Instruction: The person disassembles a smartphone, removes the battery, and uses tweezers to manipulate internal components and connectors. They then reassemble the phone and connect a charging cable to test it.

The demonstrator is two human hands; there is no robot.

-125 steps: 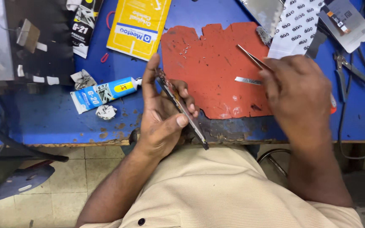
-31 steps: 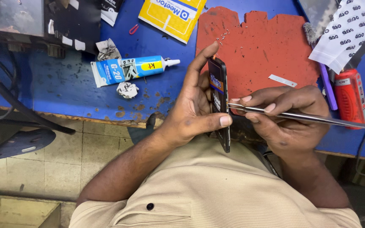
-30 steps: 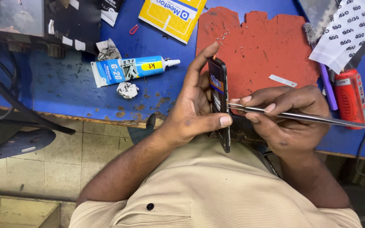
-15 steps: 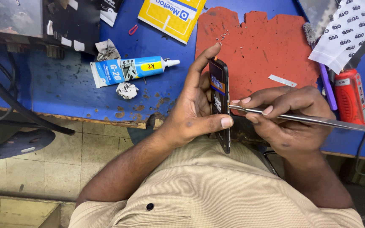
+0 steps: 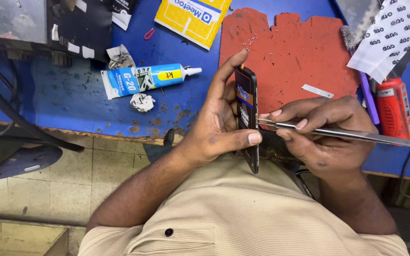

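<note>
My left hand (image 5: 219, 125) grips a black phone (image 5: 247, 111) held on edge above the near rim of the blue bench, thumb across its lower side and fingers along its back. My right hand (image 5: 323, 135) pinches long metal tweezers (image 5: 357, 136), whose tips touch the phone's open face about halfway along. The tweezers' far end reaches out past my right wrist.
A red work mat (image 5: 290, 52) with tiny screws and a metal strip (image 5: 317, 91) lies behind the hands. A blue glue tube (image 5: 143, 79), crumpled paper (image 5: 142, 101), a yellow packet (image 5: 193, 16), a red tool (image 5: 393, 106) and patterned white sheet (image 5: 390, 33) sit on the blue bench (image 5: 72, 109).
Since four seconds ago the phone has been lifted upright from a slant and the tweezers brought onto its face. Over the last second the hands have hardly shifted.
</note>
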